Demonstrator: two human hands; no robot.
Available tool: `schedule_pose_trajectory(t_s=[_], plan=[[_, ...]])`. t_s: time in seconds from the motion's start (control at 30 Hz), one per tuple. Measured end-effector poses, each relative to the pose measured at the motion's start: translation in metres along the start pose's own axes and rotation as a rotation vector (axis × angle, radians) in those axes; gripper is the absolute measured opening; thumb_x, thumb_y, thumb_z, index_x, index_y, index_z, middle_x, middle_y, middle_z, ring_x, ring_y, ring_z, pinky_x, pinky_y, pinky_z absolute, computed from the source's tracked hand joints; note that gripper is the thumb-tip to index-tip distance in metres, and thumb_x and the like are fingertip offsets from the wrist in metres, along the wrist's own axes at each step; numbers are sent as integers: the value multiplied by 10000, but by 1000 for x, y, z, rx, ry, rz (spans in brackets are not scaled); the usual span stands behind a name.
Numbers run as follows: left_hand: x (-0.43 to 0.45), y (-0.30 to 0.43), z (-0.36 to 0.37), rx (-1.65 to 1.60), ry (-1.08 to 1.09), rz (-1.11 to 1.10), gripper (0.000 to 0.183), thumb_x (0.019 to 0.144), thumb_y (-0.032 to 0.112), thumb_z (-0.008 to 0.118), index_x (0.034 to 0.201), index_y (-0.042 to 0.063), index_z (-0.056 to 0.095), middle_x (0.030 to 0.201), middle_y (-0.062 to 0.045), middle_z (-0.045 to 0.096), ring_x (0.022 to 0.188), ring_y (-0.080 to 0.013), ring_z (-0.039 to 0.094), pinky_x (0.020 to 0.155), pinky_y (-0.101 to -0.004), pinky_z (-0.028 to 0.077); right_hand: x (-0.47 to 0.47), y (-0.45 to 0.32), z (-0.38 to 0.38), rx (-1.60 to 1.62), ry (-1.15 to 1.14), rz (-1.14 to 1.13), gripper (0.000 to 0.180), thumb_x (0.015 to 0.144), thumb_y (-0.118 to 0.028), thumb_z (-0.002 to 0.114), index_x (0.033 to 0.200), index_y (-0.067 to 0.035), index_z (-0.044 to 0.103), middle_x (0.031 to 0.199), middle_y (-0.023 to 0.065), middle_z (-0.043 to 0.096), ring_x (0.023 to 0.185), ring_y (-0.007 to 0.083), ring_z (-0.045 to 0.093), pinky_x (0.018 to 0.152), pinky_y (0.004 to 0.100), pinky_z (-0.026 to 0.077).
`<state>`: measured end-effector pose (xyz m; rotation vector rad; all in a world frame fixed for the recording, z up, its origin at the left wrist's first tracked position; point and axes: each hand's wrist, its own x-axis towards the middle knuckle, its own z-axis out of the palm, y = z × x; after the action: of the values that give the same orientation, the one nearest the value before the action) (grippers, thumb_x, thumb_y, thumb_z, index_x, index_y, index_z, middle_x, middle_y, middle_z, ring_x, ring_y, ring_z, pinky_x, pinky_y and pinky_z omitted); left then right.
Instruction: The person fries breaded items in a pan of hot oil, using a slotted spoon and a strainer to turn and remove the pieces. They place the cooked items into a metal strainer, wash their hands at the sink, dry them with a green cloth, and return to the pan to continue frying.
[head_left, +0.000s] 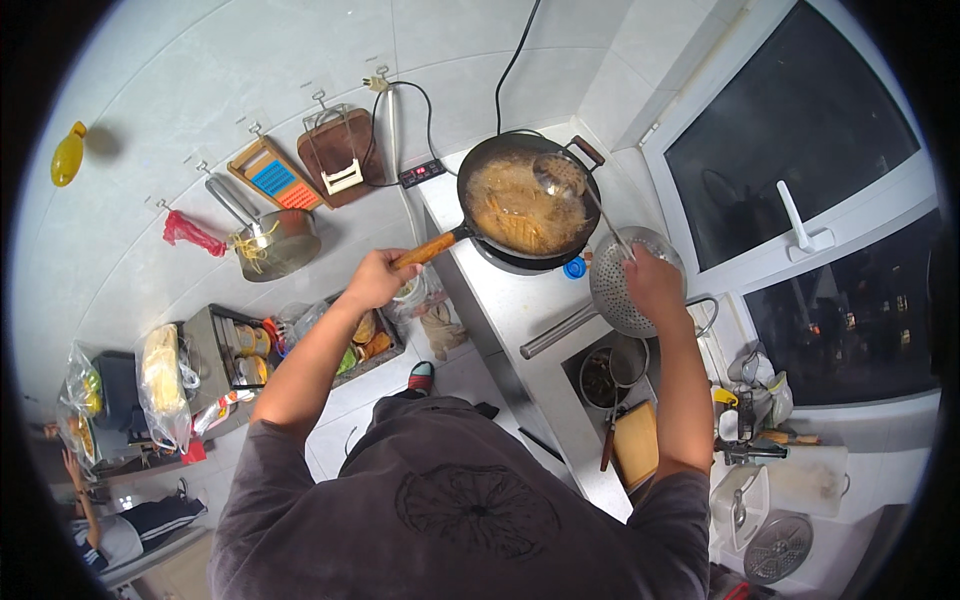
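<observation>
My left hand (377, 280) grips the wooden handle (429, 249) of a black wok (466, 161) on the white countertop (517, 300). Bubbling brown liquid (499, 176) fills much of the wok, with a golden-brown ridged piece of food (517, 227) in it. In my right hand (652, 279) is the thin metal handle of a perforated ladle (559, 176), whose bowl lies in the wok at the upper right of the liquid. Below my right hand, a large perforated metal strainer (611, 289) with a tubular handle rests over the counter.
A blue cap (574, 268) lies beside the wok. The sink area holds a pot (598, 379), a small sieve (628, 360) and a wooden board (636, 442). A window (787, 142) stands at right. A saucepan (289, 247) and grater (277, 176) hang left. Another person (124, 532) is at lower left.
</observation>
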<state>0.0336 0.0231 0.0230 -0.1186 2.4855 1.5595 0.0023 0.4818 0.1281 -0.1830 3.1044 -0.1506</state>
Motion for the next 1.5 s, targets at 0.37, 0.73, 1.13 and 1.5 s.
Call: schedule_pose_trajectory(t_s=[0.37, 0.73, 1.13, 1.5], plan=[[-7, 1, 8, 21, 6, 34, 361, 909, 266, 724, 1146, -7, 709, 762, -47, 657, 666, -106, 539, 652, -311, 477, -65, -30, -3, -49, -127, -75, 220, 966, -249, 548, 1047, -51, 599, 918, 206, 703, 902, 399, 679, 796, 540, 492], [-4, 19, 24, -498, -432, -434, 252, 927, 253, 671, 1072, 58, 604, 725, -28, 613, 514, -132, 571, 426, -268, 430, -83, -27, -4, -54, 17, 109, 235, 967, -256, 549, 1049, -39, 588, 921, 204, 706, 895, 393, 684, 794, 528, 503], [-15, 25, 62, -459, -327, -370, 534, 915, 330, 715, 1323, 26, 552, 898, 27, 637, 688, -44, 589, 472, -203, 493, -54, -83, 43, 171, 54, 238, 265, 966, -265, 520, 1036, -37, 636, 957, 252, 689, 922, 464, 650, 814, 566, 489], [-22, 19, 47, -522, -366, -297, 519, 937, 304, 675, 1374, 60, 539, 768, 6, 619, 527, -59, 538, 442, -200, 423, -58, -59, 80, 99, 223, 231, 356, 1005, -252, 471, 1257, -2, 502, 1113, 270, 653, 987, 460, 641, 848, 566, 486]])
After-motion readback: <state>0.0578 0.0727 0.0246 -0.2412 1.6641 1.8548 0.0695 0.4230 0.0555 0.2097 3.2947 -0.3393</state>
